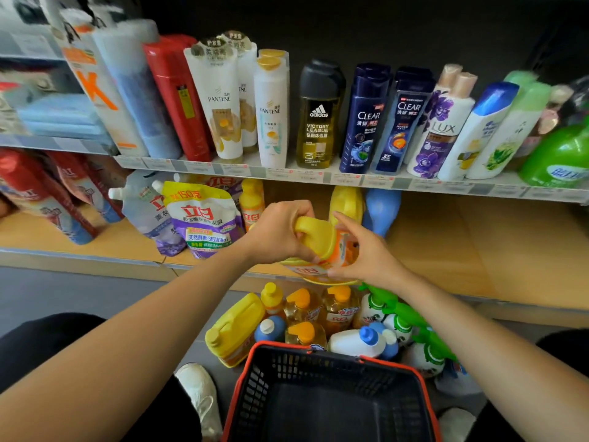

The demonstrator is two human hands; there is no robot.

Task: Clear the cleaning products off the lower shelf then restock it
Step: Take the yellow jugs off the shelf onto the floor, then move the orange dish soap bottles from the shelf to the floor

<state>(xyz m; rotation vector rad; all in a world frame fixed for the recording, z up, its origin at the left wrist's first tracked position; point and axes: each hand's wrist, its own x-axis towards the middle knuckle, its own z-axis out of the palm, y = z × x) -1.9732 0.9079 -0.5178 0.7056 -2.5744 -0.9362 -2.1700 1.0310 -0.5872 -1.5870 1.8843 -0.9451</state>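
I hold one yellow detergent bottle just above the front edge of the lower shelf. My left grip curls over its handled top, and my right grip pinches its labelled side. Its long axis tilts, top toward the shelf, base toward me. Clearing looks mostly done: floor bottles cluster beside a basket, but pouches remain shelved. Restocking seems still ahead.

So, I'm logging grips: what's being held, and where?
A yellow detergent jug, in both hands: the left hand grips its handle end, the right hand holds its labelled body.
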